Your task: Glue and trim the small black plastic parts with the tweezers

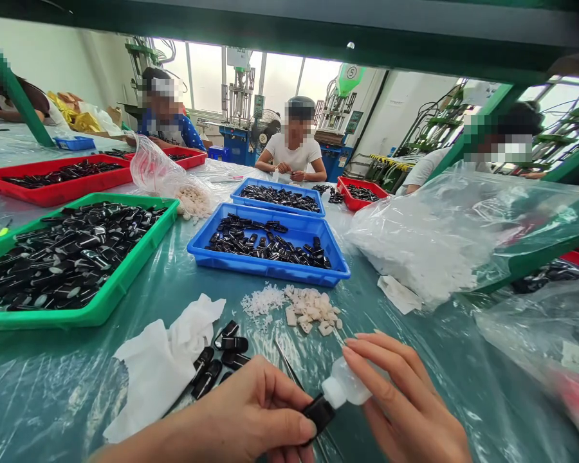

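Observation:
My left hand (265, 411) pinches a small glossy black plastic part (320, 413) between thumb and fingers. In my right hand (405, 399) is a translucent squeeze bottle (350, 382), tilted so that its white cap end meets or nearly meets the black part; contact is hard to make out. Metal tweezers (288, 361) lie on the table just beyond my left hand, partly hidden by it. Left of them is a loose cluster of black parts (234, 344). Beyond the hands sit a pile of beige flat pieces (313, 308) and a heap of small clear-white bits (262, 301).
A crumpled white cloth (159, 366) lies at left. Trays of black parts stand beyond: a green tray (113, 299), a blue tray (265, 267) and a red tray (53, 193). A plastic bag (415, 238) rests at right, near a green frame post (477, 122). Several people sit across the table.

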Demonstrator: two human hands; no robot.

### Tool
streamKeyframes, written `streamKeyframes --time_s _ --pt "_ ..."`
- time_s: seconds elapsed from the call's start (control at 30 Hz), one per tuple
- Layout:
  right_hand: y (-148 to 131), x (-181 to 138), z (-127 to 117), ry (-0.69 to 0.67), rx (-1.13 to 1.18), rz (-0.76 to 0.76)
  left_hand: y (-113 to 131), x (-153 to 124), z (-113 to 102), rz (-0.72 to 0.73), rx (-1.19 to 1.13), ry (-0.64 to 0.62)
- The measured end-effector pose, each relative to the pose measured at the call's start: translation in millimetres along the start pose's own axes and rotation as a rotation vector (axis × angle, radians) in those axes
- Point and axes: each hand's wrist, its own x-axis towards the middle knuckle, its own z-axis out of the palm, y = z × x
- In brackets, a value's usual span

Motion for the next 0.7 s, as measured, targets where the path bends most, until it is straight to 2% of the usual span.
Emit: streamKeyframes --time_s 0.7 --pt "-2.5 2.0 -4.1 0.031 0.018 0.034 2.3 0.0 0.1 0.005 -0.005 0.014"
